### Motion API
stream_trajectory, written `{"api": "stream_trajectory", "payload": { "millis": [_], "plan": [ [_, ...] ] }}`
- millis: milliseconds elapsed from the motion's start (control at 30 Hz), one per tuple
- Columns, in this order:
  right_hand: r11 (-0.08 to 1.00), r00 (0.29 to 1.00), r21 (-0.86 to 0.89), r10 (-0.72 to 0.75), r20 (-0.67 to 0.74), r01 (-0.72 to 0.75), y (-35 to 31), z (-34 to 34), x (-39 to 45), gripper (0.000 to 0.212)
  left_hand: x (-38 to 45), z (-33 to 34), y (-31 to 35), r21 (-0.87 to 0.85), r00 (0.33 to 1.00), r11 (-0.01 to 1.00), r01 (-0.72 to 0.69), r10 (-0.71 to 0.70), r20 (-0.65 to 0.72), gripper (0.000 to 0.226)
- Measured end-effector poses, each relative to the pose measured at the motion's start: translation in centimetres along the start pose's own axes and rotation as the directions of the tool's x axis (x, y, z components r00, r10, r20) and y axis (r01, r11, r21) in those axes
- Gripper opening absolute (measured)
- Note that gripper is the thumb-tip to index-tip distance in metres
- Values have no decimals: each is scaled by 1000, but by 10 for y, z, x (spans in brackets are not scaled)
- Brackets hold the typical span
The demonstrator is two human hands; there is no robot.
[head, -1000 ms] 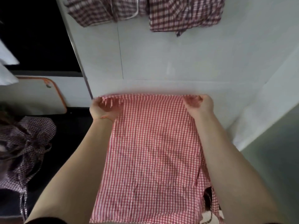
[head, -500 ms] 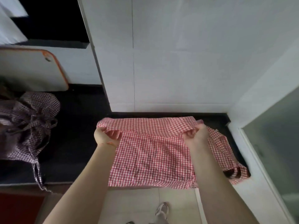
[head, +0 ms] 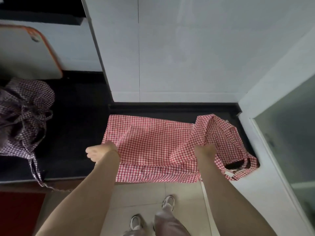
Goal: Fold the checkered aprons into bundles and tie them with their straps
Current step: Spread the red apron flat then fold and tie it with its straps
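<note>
The red apron [head: 153, 147] lies flat on the dark surface [head: 76, 133], ready for folding. The left hand [head: 100, 150] and right hand [head: 205, 150] each pinch its edge, fingers mostly hidden

Both forearms are bare right up to the bottom edge of view, no sleeves, watch or rings showing on the left hand [head: 100, 151] or right hand [head: 205, 149]. Down at six o'clock, light grey trousers [head: 167, 222] with a slight sheen. White trainers [head: 167, 201] with darker trim, one at six, one nearer seven.
</note>
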State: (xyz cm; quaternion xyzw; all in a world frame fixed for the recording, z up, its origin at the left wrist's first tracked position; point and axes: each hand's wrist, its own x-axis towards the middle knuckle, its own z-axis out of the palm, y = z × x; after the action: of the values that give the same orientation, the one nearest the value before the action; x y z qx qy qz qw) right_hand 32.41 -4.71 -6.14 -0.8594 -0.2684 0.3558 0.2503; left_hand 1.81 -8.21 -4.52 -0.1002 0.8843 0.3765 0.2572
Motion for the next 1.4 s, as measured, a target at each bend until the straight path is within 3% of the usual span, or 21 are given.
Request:
{"api": "stream_trajectory", "payload": {
  "millis": [33, 100, 133, 200, 333, 433, 500, 633, 733, 800, 867, 933, 1000, 1067, 1133, 1200, 1267, 1300, 1400],
  "plan": [
    [992, 989, -13, -125, -77, 125, -6, -2, 7, 46, -1, 3, 6, 14, 996, 996, -90, 90, 28, 34],
    [937, 933, -170, -331, -145, 306, -23, -5, 23, 35, -4, 22, 14, 85, 924, 937, -338, 314, 217, 13],
    [890, 897, -262, -419, -143, 374, -33, -4, 35, 28, -8, 37, 17, 147, 862, 877, -457, 396, 317, 4],
    [765, 832, -424, -553, -47, 484, -49, -4, 48, 21, -15, 55, 19, 281, 687, 652, -704, 528, 499, 13],
    [522, 732, -586, -653, 192, 620, -69, 6, 84, 30, -36, 107, 18, 312, 392, 240, -919, 499, 773, 54],
    [428, 724, -637, -613, 316, 641, -77, 13, 107, 42, -52, 139, 17, 302, 282, 11, -953, 386, 878, 67],
    [378, 717, -665, -602, 351, 644, -85, 16, 120, 44, -57, 158, 16, 309, 280, -44, -950, 317, 906, 71],
    [324, 754, -736, -544, 368, 594, -95, 17, 152, 37, -45, 179, 7, 422, 397, -105, -900, 198, 896, 89],
    [280, 822, -788, -353, 447, 549, -97, 9, 168, 45, -41, 181, 1, 455, 422, -187, -871, 189, 887, 111],
    [248, 846, -810, -209, 490, 531, -102, 7, 177, 44, -41, 182, 2, 468, 435, -176, -866, 194, 879, 119],
    [213, 896, -872, -41, 442, 440, -114, 5, 184, 46, -40, 185, 5, 477, 447, -169, -862, 187, 875, 125],
    [258, 930, -902, 34, 367, 347, -126, -2, 193, 48, -36, 188, 10, 486, 458, -164, -859, 179, 871, 127],
    [407, 933, -841, -193, 303, 357, -133, -10, 204, 38, -28, 192, 17, 513, 488, -130, -848, 184, 853, 126],
    [566, 874, -714, -467, 134, 412, -134, -18, 212, 33, -20, 198, 26, 540, 515, -73, -838, 220, 829, 121],
    [670, 858, -593, -509, 70, 446, -135, -17, 213, 41, -10, 202, 32, 528, 503, -9, -849, 290, 814, 116],
    [737, 874, -501, -478, 89, 454, -132, -10, 213, 57, 0, 201, 34, 450, 441, 70, -890, 381, 813, 109],
    [666, 840, -556, -529, 118, 498, -123, -4, 205, 71, 9, 195, 31, 365, 377, 123, -923, 477, 794, 99],
    [589, 795, -598, -590, 141, 543, -118, 0, 197, 68, 12, 191, 29, 345, 359, 130, -930, 528, 770, 92],
    [301, 575, -579, -728, 373, 757, -101, 20, 155, 14, 0, 173, 22, 372, 328, 74, -925, 650, 686, 62]
  ]
}}
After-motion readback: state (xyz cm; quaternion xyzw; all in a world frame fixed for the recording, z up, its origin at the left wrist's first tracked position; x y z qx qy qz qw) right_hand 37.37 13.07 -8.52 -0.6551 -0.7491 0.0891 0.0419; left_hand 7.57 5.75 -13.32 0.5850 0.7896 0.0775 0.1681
